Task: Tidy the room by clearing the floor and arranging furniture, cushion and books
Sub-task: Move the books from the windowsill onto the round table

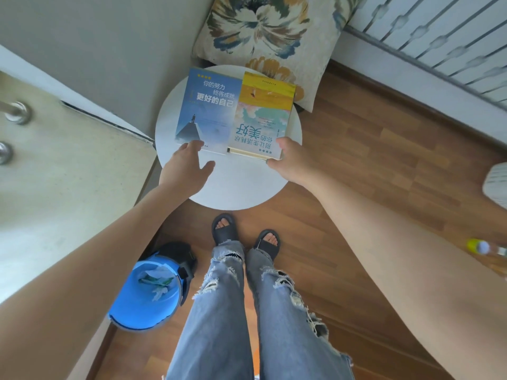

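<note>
A blue bin with scraps in it stands on the floor at the near left, beside the person's feet. Ahead of the feet is a round white table, and two books lie flat on its far half, side by side with their long edges touching and their long axes running near to far.

The left hand reaches over the table's near left part. Its fingers are straight and spread, the tips touching the near edge of the blue book, which lies straight ahead of it on the far side. It grips nothing.

The yellow book lies just right of the blue one, its title turned the other way. The right hand is at this book's near right corner, with the thumb along the near edge and the fingers curled at the side, so it appears to pinch the corner.

Each hand is nearest its own book, so squaring or stacking the pair likely means sliding the books toward each other or lifting one onto the other.

A flowered cushion leans just beyond the table. At the far right edge a bottle lies on the floor, likely still to be cleared.
</note>
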A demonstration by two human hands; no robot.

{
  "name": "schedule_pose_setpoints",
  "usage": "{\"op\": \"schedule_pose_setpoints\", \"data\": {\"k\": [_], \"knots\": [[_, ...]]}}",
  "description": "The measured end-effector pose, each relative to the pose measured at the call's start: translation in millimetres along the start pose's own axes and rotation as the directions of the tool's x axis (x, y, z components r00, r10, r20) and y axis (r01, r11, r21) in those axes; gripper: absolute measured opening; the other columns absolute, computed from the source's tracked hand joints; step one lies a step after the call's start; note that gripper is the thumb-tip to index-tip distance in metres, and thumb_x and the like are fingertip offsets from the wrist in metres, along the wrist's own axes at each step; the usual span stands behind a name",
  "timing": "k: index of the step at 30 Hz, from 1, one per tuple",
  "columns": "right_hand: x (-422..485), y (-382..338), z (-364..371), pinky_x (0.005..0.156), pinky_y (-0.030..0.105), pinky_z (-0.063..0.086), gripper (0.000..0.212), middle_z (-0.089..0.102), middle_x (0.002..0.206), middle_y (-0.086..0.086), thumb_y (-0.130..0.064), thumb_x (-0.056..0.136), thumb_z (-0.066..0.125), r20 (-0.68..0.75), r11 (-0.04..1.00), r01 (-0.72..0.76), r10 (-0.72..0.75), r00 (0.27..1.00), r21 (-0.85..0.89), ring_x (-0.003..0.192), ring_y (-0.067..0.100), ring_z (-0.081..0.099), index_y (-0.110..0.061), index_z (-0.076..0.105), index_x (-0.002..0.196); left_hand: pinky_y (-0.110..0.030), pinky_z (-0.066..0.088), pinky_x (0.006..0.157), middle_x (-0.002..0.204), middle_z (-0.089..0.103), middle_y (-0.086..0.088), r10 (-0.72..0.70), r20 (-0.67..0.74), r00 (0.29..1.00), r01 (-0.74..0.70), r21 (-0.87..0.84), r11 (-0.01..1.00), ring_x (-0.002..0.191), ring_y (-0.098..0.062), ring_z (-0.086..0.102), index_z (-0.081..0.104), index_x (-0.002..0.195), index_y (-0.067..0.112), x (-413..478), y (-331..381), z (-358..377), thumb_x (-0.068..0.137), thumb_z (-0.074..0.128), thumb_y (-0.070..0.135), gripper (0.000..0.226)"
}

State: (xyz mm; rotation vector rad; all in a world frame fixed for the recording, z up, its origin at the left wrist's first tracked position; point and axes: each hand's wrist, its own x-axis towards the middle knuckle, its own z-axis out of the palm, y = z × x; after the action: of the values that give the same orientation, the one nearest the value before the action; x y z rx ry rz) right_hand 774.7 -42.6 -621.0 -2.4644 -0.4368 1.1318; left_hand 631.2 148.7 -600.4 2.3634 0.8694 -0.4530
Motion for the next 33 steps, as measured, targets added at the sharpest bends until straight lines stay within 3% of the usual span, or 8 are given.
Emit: {"op": "schedule_pose_setpoints", "data": {"k": [4, 8, 14, 18, 24, 33], "knots": [[-19.5, -16.6, -16.8, 0.082, 0.030, 0.046, 0.061, 0.050, 0.135, 0.007, -0.027, 0.090, 0.063, -0.022, 0.996, 0.063, -0.065, 0.998, -0.062, 0.118, 0.025, 0.054, -0.011, 0.039, 0.143, -0.041, 0.043, 0.097, 0.138, 0.051, -0.002, 0.042, 0.015, 0.999, -0.043, 0.038, 0.998, 0.125, -0.023, 0.049, 0.041, 0.139, 0.016, -14.5, 17.6, -17.7, 0.094, 0.054, 0.034, 0.050], [-36.6, -29.5, -33.4, 0.071, 0.028, 0.038, 0.060, 0.054, 0.130, 0.006, -0.030, 0.088, 0.063, -0.050, 0.988, 0.114, -0.120, 0.992, -0.106, 0.110, 0.023, 0.057, -0.013, 0.041, 0.142, -0.041, 0.044, 0.096, 0.138, 0.052, 0.000, 0.078, -0.012, 0.997, -0.077, 0.050, 0.996, 0.124, -0.022, 0.049, 0.041, 0.140, 0.018, -28.8, 33.3, -37.3, 0.095, 0.053, 0.033, 0.049], [-69.1, -51.6, -68.5, 0.093, 0.035, 0.046, 0.064, 0.043, 0.145, 0.006, -0.030, 0.091, 0.062, -0.082, 0.976, 0.147, -0.161, 0.983, -0.158, 0.126, 0.024, 0.049, -0.013, 0.036, 0.146, -0.043, 0.046, 0.093, 0.135, 0.052, -0.002, 0.131, -0.047, 0.990, -0.128, 0.049, 0.991, 0.120, -0.024, 0.052, 0.043, 0.137, 0.018, -50.4, 59.3, -70.3, 0.093, 0.054, 0.032, 0.047], [-88.9, -64.3, -91.1, 0.090, 0.038, 0.049, 0.060, 0.047, 0.142, 0.004, -0.030, 0.090, 0.062, -0.117, 0.974, 0.169, -0.187, 0.975, -0.152, 0.120, 0.024, 0.054, -0.015, 0.040, 0.143, -0.045, 0.046, 0.094, 0.135, 0.053, -0.001, 0.164, -0.077, 0.983, -0.162, 0.035, 0.986, 0.117, -0.026, 0.053, 0.044, 0.137, 0.019, -62.4, 75.9, -94.8, 0.093, 0.054, 0.031, 0.046], [-120.6, -83.5, -120.6, 0.100, 0.041, 0.045, 0.062, 0.046, 0.144, 0.004, -0.031, 0.089, 0.063, -0.131, 0.955, 0.213, -0.243, 0.961, -0.205, 0.128, 0.023, 0.048, -0.015, 0.039, 0.144, -0.039, 0.040, 0.098, 0.137, 0.052, 0.000, 0.209, -0.116, 0.971, -0.204, 0.060, 0.977, 0.121, -0.025, 0.051, 0.044, 0.138, 0.020, -79.7, 99.6, -131.6, 0.094, 0.052, 0.031, 0.046], [-171.0, -118.5, -161.9, 0.100, 0.042, 0.043, 0.061, 0.045, 0.143, 0.007, -0.030, 0.091, 0.063, -0.167, 0.920, 0.285, -0.336, 0.927, -0.268, 0.127, 0.025, 0.048, -0.016, 0.038, 0.145, -0.040, 0.044, 0.088, 0.131, 0.054, -0.002, 0.315, -0.190, 0.930, -0.289, 0.153, 0.945, 0.111, -0.029, 0.055, 0.045, 0.136, 0.023, -107.5, 133.4, -186.2, 0.094, 0.053, 0.032, 0.043]]}}
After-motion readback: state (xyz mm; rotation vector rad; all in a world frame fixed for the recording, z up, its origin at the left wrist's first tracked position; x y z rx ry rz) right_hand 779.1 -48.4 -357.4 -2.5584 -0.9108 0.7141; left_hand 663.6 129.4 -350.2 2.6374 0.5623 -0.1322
